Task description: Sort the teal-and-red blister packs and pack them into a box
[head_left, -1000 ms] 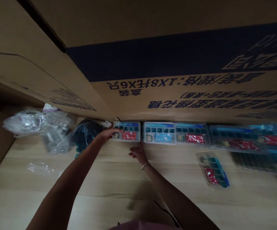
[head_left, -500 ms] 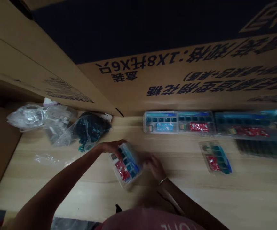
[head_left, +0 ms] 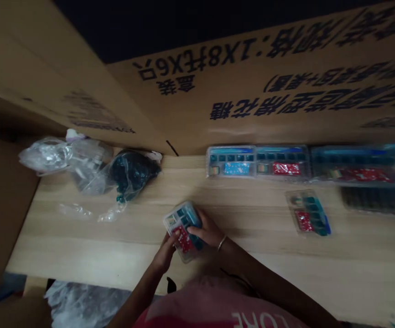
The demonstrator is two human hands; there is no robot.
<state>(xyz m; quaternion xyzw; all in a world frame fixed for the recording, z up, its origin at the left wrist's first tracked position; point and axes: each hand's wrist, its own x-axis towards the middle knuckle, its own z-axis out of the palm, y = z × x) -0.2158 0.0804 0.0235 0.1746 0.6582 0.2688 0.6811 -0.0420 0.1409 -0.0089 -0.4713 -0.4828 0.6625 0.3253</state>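
Observation:
A small clear plastic case with teal compartments and a red card inside lies tilted near the front of the wooden table. My left hand grips its near left edge with curled fingers. My right hand, a thin bracelet at its wrist, rests fingers on the case's right side. Both hands hold it close to my body.
Similar cases stand in a row against a printed cardboard box at the back; one more case lies loose at the right. Clear plastic bags, one with dark teal pieces, sit at the back left.
My left hand took the leftmost case from the row at the back and drew it toward me. My right hand joined it, and both now hold the case near the table's front.

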